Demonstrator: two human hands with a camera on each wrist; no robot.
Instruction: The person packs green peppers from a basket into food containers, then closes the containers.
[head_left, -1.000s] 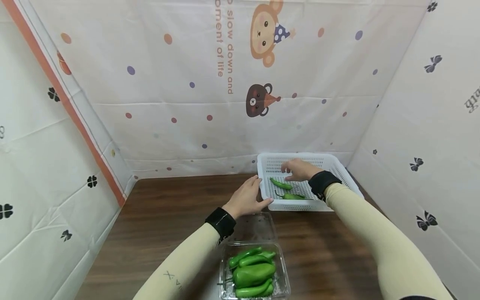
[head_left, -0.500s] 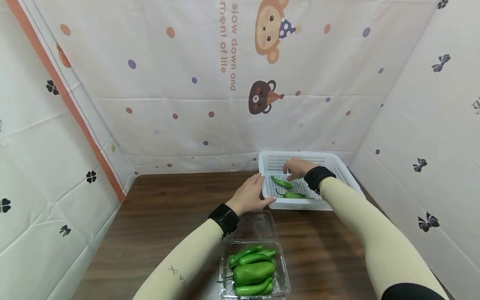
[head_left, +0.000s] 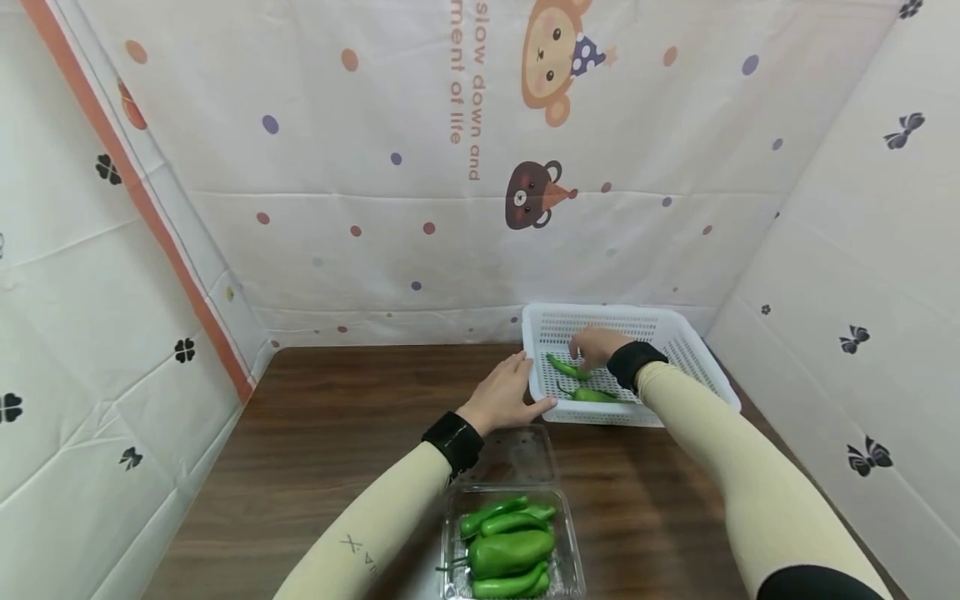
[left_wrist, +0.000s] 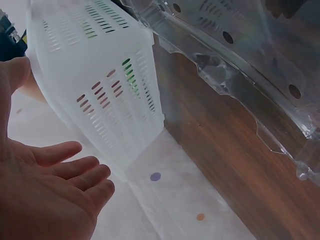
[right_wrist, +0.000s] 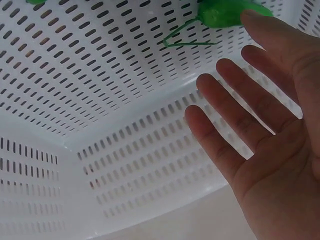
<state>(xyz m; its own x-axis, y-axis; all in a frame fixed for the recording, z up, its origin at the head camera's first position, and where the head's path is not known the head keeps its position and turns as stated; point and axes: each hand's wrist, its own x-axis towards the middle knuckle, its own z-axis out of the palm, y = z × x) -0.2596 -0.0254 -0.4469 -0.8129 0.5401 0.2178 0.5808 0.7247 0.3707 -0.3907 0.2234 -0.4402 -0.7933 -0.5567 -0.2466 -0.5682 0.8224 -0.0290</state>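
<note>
In the white basket point(head_left: 678, 350) lie two green peppers point(head_left: 566, 367), right hand point(head_left: 596, 346) fingers spread above them.

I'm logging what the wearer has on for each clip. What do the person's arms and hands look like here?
Both arms wear long, close-fitting cream sleeves. The left sleeve bears small dark markings on the forearm. A black band circles each wrist, and black fabric shows at the right upper arm. The left hand and right hand are bare, without gloves; a small pale speck on a right finger cannot be identified.

clear tray point(head_left: 573, 575) cut off below, right hand point(head_left: 596, 346) partly hiding pepper point(head_left: 566, 367)
</note>
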